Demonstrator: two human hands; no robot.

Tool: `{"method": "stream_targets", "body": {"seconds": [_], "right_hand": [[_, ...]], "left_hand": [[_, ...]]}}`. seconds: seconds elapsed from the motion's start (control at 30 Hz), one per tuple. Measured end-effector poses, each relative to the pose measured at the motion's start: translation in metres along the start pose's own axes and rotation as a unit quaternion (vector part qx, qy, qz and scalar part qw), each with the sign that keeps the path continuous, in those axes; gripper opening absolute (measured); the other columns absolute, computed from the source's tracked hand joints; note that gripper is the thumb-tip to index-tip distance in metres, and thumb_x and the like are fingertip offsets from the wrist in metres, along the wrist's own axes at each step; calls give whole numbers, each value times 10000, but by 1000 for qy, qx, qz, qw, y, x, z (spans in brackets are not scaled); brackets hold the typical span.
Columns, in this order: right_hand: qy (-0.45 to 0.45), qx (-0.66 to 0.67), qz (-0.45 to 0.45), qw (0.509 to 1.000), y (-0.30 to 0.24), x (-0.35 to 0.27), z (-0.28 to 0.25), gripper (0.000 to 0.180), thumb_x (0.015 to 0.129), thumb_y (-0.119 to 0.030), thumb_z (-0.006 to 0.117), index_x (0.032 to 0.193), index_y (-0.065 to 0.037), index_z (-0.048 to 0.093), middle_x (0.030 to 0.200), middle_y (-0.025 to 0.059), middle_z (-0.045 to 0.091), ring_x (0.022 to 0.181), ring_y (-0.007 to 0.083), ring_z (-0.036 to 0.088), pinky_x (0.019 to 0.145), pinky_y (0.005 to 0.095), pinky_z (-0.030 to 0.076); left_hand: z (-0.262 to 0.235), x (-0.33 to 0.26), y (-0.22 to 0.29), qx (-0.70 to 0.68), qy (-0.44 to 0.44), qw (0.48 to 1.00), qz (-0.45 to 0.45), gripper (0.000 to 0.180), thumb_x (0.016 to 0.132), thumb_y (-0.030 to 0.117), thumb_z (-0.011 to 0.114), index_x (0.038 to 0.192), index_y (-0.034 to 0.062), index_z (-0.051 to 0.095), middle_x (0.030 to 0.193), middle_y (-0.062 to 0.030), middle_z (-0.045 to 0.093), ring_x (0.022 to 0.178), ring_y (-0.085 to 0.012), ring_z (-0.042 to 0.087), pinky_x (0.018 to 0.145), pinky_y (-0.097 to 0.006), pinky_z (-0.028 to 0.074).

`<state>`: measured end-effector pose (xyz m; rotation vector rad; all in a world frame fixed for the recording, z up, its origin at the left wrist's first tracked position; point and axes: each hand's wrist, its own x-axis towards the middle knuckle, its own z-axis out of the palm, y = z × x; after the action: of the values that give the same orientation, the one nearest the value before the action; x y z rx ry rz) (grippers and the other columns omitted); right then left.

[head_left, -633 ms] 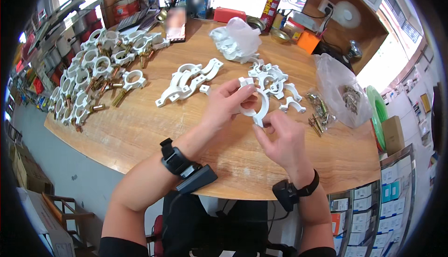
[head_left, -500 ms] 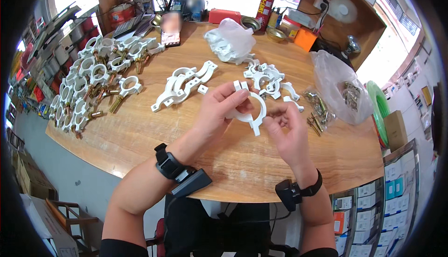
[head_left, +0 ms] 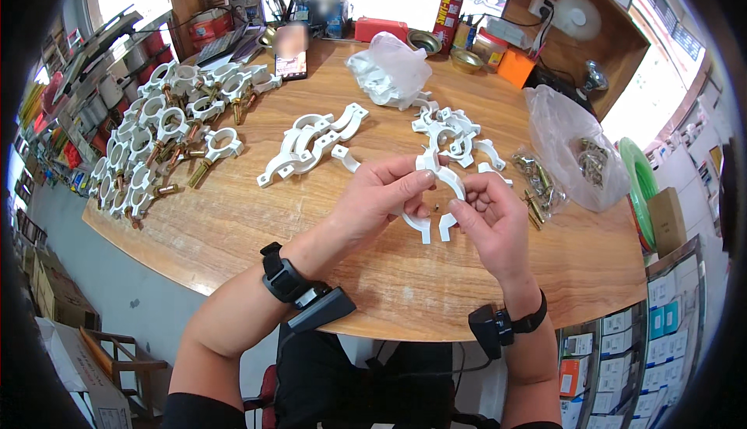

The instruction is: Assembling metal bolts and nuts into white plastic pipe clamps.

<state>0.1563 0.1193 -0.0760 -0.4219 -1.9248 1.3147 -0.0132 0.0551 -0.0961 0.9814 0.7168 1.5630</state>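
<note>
Currently, both hands grasp a white ring clamp (head_left: 454, 182) over the wooden desk (head_left: 373, 277), its 2 lower ends apart. The left hand (head_left: 383, 195) pinches it near the upper joint, thumb pressed on top, fingers curled behind; the right hand (head_left: 498, 217) closes thumb and bent fingers on its right arc. Lettering runs down the tall red can (head_left: 450, 10); white boxes (head_left: 617, 323) at lower right bear print too small to read.

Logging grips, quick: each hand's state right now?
Left hand: closed, holding a white ring clamp by its left side.
Right hand: closed, holding its right side.
</note>
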Motion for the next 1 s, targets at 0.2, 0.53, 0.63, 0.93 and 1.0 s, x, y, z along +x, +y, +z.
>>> {"method": "stream_targets", "body": {"seconds": [0.2, 0.53, 0.63, 0.93, 1.0], "right_hand": [[-18, 4, -6, 1000, -3, -1, 3, 138, 830, -11, 615, 942, 22, 542, 782, 59, 601, 680, 94, 600, 590, 217, 485], [-7, -126, -95, 987, -3, -1, -2, 184, 788, -53, 662, 930, 6, 559, 759, 68, 609, 659, 101, 597, 577, 229, 480], [-6, -133, -109, 985, -2, 0, -3, 192, 782, -70, 674, 923, -1, 563, 742, 68, 608, 653, 108, 598, 572, 237, 478], [-34, -95, -41, 994, 1, -4, 8, 247, 826, -156, 657, 992, 7, 571, 737, 72, 617, 665, 130, 608, 616, 261, 488], [-83, -108, 29, 990, 6, -5, 12, 282, 844, -188, 639, 1029, 13, 567, 741, 79, 624, 661, 135, 607, 625, 268, 485]], "left_hand": [[-3, -1, 2, 4, -13, 1000, 17, 382, 903, 204, 560, 1205, -28, 528, 821, -5, 565, 652, -59, 463, 646, -242, 453], [-6, -3, 1, -1, -53, 998, 34, 352, 900, 171, 568, 1199, -13, 543, 888, -21, 605, 677, -85, 538, 610, -201, 423], [-6, -3, 0, 1, -47, 998, 38, 345, 900, 171, 569, 1194, -8, 547, 887, -20, 607, 685, -82, 546, 605, -202, 423], [-3, -7, 5, 16, -14, 997, 68, 307, 898, 177, 573, 1150, 3, 569, 879, -24, 617, 695, -70, 551, 612, -193, 441], [-4, -7, 6, 8, -26, 996, 81, 305, 898, 176, 572, 1150, 4, 568, 888, -26, 620, 695, -66, 549, 616, -193, 443]]}}
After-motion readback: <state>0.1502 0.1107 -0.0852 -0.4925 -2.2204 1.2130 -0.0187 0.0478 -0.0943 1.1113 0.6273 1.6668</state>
